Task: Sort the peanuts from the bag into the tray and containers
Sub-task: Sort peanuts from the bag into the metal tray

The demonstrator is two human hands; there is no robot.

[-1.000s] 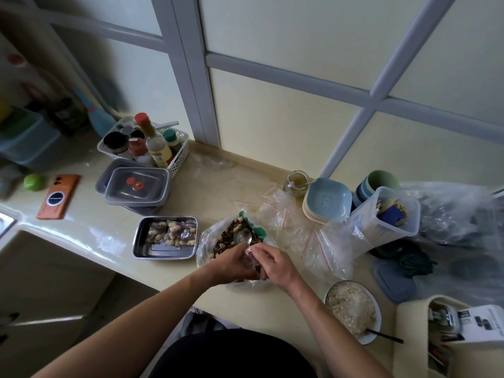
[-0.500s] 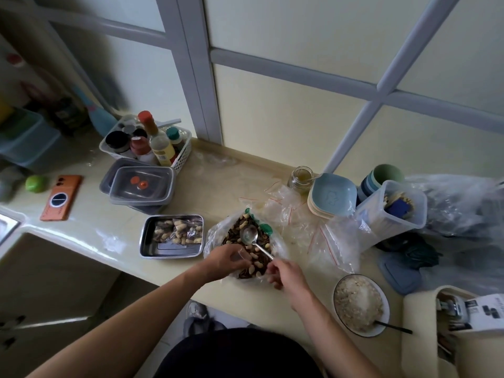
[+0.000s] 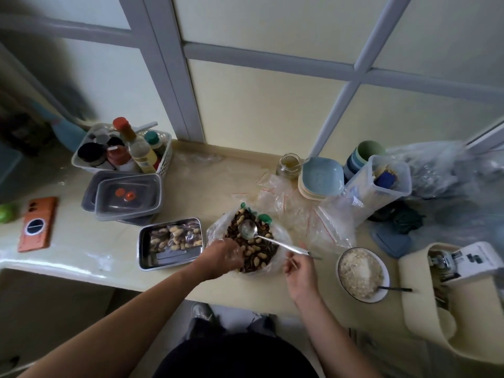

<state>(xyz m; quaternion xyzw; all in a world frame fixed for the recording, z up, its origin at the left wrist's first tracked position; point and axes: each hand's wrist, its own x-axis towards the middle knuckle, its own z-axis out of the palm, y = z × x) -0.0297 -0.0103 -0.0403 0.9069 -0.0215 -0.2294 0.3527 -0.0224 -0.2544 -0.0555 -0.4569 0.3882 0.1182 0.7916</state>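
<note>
The right hand has slid outward under the spoon handle — its grip too blurred to tell — while the left hand is digging, fingers hidden, into the peanuts in the bag beside the tray, best pinching only pale shells.

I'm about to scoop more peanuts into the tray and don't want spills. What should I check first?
1. Bag open, peanuts exposed: ok.
2. Spoon loaded: not ok, its bowl looks empty.
3. Right hand gripping the spoon's handle: cannot tell.
4. Left hand at the bag's near rim: ok.
5. Tray beside the bag, with bare room: ok.
6. Containers uncovered: not ok, a lid is on the top one.
</note>
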